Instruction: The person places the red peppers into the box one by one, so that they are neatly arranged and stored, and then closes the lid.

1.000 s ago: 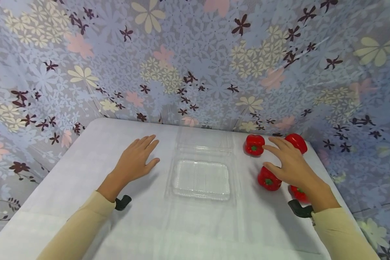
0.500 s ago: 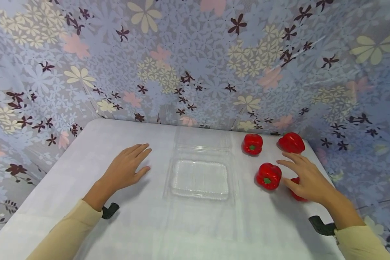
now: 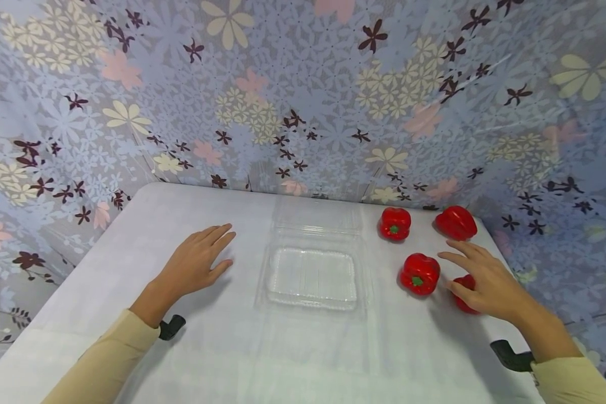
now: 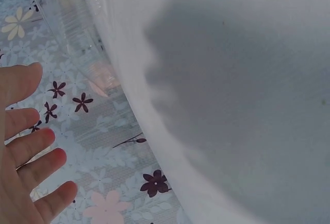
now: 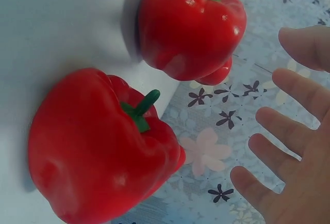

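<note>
Over the right side of the table, my right hand (image 3: 490,286) hovers with fingers spread, partly covering a red bell pepper (image 3: 463,302). A second bell pepper (image 3: 420,274) sits just left of its fingertips, green stem towards me. Farther back are two more, an upright bell pepper (image 3: 395,223) and one lying on its side (image 3: 455,222). In the right wrist view the hand (image 5: 289,147) holds nothing, apart from a large bell pepper (image 5: 98,147). My left hand (image 3: 189,264) hovers palm down, fingers extended, left of a clear plastic clamshell container (image 3: 313,280), whose lid (image 3: 317,216) lies folded back.
A white cloth covers the table (image 3: 303,353). Behind its back edge rises a flowered fabric wall (image 3: 303,112), close to the lid and the rear peppers. Black camera mounts (image 3: 512,356) stick out under both wrists.
My right hand has drawn back to the right and towards me, uncovering the side-lying pepper and the middle one. My left hand has shifted slightly left and nearer. The peppers and container stay put.
</note>
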The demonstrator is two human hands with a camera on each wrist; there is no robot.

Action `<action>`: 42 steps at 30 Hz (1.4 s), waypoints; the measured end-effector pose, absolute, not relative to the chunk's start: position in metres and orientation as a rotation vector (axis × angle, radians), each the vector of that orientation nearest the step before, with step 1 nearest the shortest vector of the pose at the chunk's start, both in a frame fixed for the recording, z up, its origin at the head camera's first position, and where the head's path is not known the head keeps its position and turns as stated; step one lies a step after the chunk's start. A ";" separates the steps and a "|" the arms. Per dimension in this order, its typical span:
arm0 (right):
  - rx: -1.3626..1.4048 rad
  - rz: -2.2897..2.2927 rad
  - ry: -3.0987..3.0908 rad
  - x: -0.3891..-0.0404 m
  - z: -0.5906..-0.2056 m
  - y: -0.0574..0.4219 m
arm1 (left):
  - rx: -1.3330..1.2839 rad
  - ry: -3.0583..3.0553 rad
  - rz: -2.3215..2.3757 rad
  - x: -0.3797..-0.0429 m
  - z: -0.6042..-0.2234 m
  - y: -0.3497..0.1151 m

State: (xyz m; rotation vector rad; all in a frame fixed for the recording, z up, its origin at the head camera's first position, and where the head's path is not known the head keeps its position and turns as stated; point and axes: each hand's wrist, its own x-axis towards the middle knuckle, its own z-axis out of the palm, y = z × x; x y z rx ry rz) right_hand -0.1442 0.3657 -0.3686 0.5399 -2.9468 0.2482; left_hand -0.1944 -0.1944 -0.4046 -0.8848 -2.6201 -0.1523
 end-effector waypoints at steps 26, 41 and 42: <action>0.503 0.209 -3.038 -0.139 -0.369 0.369 | -0.967 -2.705 -1.297 -0.211 -0.430 -0.151; 0.468 0.199 -3.080 -0.142 -0.367 0.370 | -0.972 -2.702 -1.499 -0.222 -0.438 -0.140; 0.470 0.195 -3.080 -0.143 -0.367 0.370 | -0.975 -2.697 -1.515 -0.223 -0.439 -0.140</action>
